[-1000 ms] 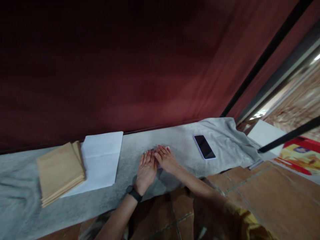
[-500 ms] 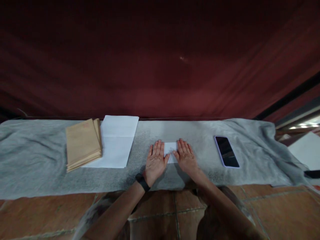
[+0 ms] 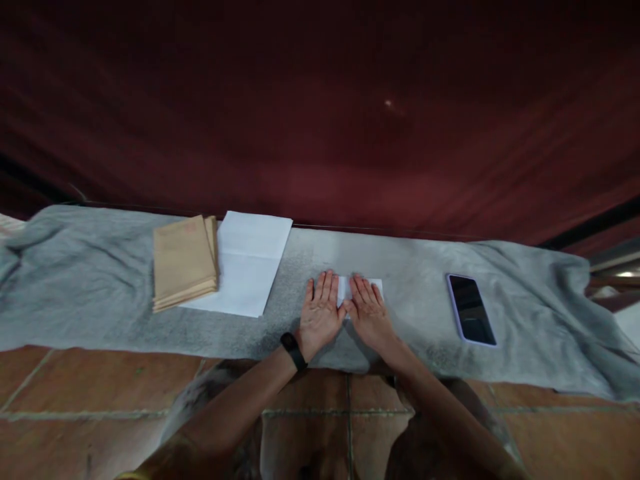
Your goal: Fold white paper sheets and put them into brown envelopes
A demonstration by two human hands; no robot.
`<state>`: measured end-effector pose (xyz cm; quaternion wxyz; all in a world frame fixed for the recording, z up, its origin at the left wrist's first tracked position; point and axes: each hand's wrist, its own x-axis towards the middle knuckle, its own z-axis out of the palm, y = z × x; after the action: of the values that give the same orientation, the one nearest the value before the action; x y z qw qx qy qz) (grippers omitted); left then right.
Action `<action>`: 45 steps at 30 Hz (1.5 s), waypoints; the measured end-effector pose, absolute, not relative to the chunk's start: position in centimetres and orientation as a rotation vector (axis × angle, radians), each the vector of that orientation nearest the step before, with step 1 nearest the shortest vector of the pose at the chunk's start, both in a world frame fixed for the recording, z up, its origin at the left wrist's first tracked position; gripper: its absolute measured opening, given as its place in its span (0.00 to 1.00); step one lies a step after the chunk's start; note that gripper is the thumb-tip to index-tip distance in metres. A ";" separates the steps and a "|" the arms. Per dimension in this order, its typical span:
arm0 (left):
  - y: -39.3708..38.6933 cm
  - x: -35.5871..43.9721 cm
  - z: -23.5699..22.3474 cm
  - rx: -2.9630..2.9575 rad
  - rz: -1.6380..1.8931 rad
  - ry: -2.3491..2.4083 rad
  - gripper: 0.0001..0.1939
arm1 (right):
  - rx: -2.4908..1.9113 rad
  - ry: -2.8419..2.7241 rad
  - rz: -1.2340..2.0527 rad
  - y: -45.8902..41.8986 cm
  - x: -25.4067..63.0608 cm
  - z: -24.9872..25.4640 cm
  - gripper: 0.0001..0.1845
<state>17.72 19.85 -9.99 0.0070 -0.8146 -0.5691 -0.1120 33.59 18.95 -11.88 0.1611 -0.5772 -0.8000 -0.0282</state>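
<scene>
A small piece of folded white paper point(image 3: 342, 288) lies on the grey cloth point(image 3: 410, 280) in front of me. My left hand point(image 3: 321, 313) rests flat at its left side, fingers stretched forward, with a black band point(image 3: 293, 351) on the wrist. Flat on the paper lies my right hand point(image 3: 369, 315), its fingers slightly spread and covering much of the sheet. The two thumbs meet or nearly meet over the paper. A strip shows between the hands, and a corner shows past the right fingers; the rest is hidden.
To the left, a stack of brown envelopes point(image 3: 183, 260) overlaps larger white paper sheets point(image 3: 250, 260) bearing a crease. A phone point(image 3: 471, 310) in a lilac case lies on the right. Behind the cloth rises a dark red surface point(image 3: 320, 133); tiled floor point(image 3: 100, 380) shows in front.
My hands have come closer together over the paper; the right hand now lies on it rather than at its right edge. The whole view has tilted and shifted slightly.
</scene>
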 end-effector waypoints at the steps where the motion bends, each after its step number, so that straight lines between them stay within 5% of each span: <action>1: 19.8 17.7 -10.0 -2.555 -0.351 -1.778 0.33 | -1.630 -2.294 -0.072 18.9 33.5 -12.0 0.30; 25: 19.7 17.8 -10.2 -2.573 -0.368 -1.822 0.37 | -1.847 -2.101 -0.283 18.6 37.3 -12.1 0.35; 45: 20.2 16.0 -9.2 -2.481 -0.424 -1.855 0.29 | -1.744 -2.223 -0.129 17.9 34.9 -11.9 0.33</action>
<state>16.04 20.18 -9.18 0.0074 -0.7935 -0.5932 -0.1356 34.91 17.89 -11.90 0.1560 -0.6091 -0.7763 -0.0450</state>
